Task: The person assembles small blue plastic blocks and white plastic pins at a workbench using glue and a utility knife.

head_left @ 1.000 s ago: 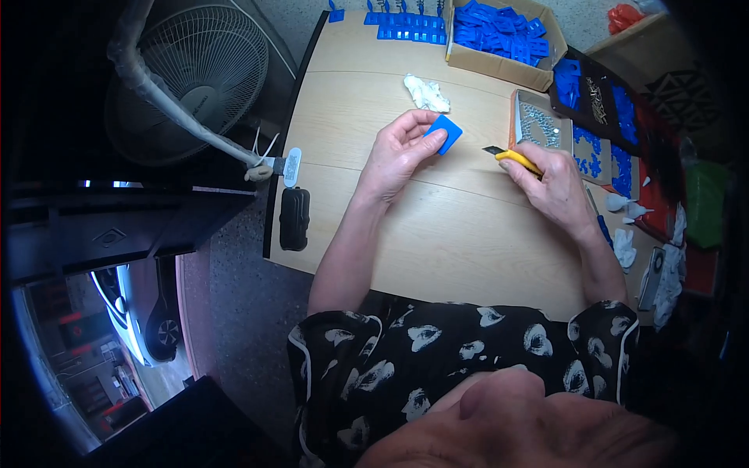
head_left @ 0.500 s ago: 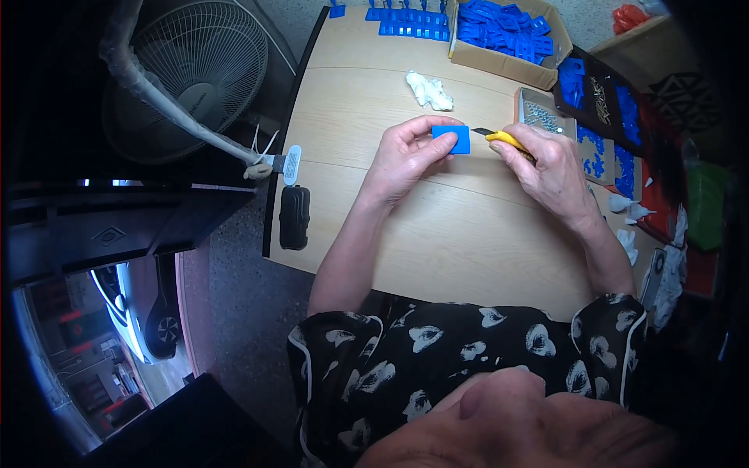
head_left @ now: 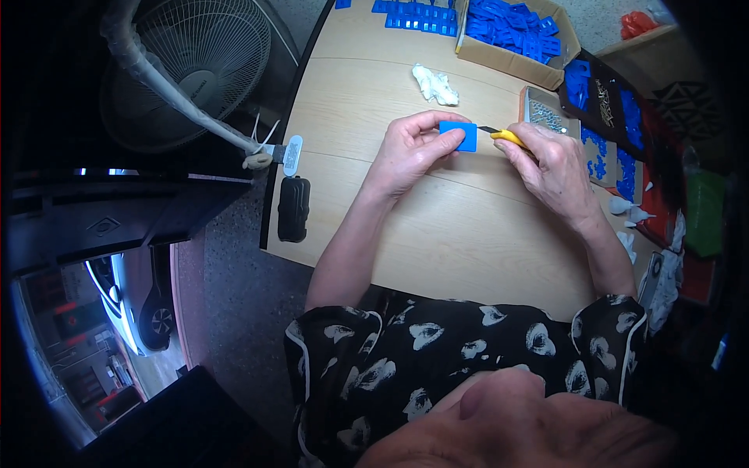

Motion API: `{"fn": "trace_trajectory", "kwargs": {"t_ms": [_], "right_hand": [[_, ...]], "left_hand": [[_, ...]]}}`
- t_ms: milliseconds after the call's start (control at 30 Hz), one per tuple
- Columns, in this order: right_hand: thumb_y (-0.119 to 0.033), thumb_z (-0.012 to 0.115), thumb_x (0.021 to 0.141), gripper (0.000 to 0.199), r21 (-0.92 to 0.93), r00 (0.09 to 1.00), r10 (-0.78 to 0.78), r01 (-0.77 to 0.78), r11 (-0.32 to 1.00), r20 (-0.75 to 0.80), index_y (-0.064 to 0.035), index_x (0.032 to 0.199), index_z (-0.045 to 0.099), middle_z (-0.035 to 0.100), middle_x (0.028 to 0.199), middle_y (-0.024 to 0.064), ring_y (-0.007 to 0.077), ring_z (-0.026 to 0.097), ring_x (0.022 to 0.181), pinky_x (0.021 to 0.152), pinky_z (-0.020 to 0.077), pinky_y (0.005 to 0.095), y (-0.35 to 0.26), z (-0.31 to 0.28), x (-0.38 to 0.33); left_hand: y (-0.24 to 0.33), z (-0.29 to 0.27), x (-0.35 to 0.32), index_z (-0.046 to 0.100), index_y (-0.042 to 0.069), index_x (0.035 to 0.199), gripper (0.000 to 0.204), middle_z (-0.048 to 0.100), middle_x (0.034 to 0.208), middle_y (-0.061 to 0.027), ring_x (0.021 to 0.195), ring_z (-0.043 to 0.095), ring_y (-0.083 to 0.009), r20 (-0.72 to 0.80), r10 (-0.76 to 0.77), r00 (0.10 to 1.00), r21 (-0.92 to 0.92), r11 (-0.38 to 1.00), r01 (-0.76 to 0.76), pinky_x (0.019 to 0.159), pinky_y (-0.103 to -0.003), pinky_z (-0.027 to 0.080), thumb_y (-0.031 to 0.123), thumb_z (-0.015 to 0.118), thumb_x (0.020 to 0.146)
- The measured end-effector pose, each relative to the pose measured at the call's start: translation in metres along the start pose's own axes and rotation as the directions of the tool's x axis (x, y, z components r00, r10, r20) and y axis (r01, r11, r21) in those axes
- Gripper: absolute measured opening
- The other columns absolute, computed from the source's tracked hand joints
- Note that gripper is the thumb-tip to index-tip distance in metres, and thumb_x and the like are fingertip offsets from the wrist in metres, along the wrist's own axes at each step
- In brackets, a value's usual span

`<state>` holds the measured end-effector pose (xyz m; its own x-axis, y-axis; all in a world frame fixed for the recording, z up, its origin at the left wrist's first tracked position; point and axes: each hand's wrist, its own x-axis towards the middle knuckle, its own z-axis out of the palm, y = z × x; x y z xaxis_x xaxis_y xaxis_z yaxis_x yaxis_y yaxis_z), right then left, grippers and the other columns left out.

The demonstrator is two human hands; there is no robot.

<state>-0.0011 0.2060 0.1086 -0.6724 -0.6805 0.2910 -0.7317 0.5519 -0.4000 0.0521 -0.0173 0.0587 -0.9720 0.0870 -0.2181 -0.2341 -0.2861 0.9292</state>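
Observation:
Between the thumb and fingers of my left hand (head_left: 409, 152) is a small flat blue plastic piece (head_left: 466, 139), roughly rectangular. My right hand (head_left: 552, 160) is closed around a yellow utility knife (head_left: 509, 137). Its dark blade points left and lies close to the right edge of the blue piece; whether it touches, I cannot tell. Both hands are above the middle of the wooden table (head_left: 452, 226). Beyond them lies a crumpled white cloth or tissue (head_left: 435, 84).
A cardboard box (head_left: 511, 65) heaped with blue parts stands at the far right, beside rows of blue pieces (head_left: 421, 19). Nearer are a tray of small screws (head_left: 546, 111) and loose blue bits (head_left: 597, 152). A black case (head_left: 294, 209) sits by the left edge; a fan (head_left: 199, 78) stands beyond.
The view has shifted slightly, so the table and hands sit a little differently in the picture. The grip on the blue piece and knife is the same, with the blade still by the piece's right edge.

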Motion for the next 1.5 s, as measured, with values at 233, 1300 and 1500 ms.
{"fn": "trace_trajectory", "kwargs": {"t_ms": [233, 1300, 1500], "right_hand": [[-0.021, 0.067, 0.091, 0.018, -0.091, 0.997, -0.074, 0.074, 0.993, 0.001, -0.0029, 0.088, 0.065, 0.065, 0.071, 0.0104, 0.0227, 0.065, 0.061, 0.052, 0.0502, 0.0353, -0.002, 0.001, -0.004], [-0.023, 0.066, 0.092, 0.022, -0.032, 0.998, -0.006, 0.008, 0.999, 0.055, -0.0013, 0.09, 0.068, 0.067, 0.071, 0.0109, 0.0211, 0.064, 0.057, 0.052, 0.0505, 0.0345, 0.006, -0.001, -0.01], [-0.023, 0.066, 0.092, 0.021, -0.049, 0.998, -0.012, 0.015, 0.999, 0.058, -0.0011, 0.091, 0.068, 0.067, 0.071, 0.0107, 0.0216, 0.064, 0.057, 0.052, 0.051, 0.0342, 0.005, -0.001, -0.009]], "left_hand": [[-0.002, 0.0, 0.0, 0.067, -0.001, 0.114, 0.026, 0.07, 0.096, -0.0079, 0.08, 0.064, -0.009, -0.02, 0.001, 1.0, -0.016, 1.0, -0.001, 0.074, -0.022, 0.054, 0.012, 0.068, 0.092], [-0.004, 0.002, 0.0, 0.067, 0.0, 0.115, 0.027, 0.07, 0.101, -0.0092, 0.089, 0.066, -0.0114, 0.007, -0.044, 0.999, 0.034, 0.998, 0.043, 0.079, -0.023, 0.056, 0.012, 0.069, 0.092], [-0.004, 0.002, 0.002, 0.067, -0.001, 0.115, 0.027, 0.07, 0.101, -0.0098, 0.089, 0.066, -0.0117, 0.012, -0.046, 0.999, 0.042, 0.998, 0.046, 0.079, -0.024, 0.056, 0.012, 0.069, 0.092]]}}
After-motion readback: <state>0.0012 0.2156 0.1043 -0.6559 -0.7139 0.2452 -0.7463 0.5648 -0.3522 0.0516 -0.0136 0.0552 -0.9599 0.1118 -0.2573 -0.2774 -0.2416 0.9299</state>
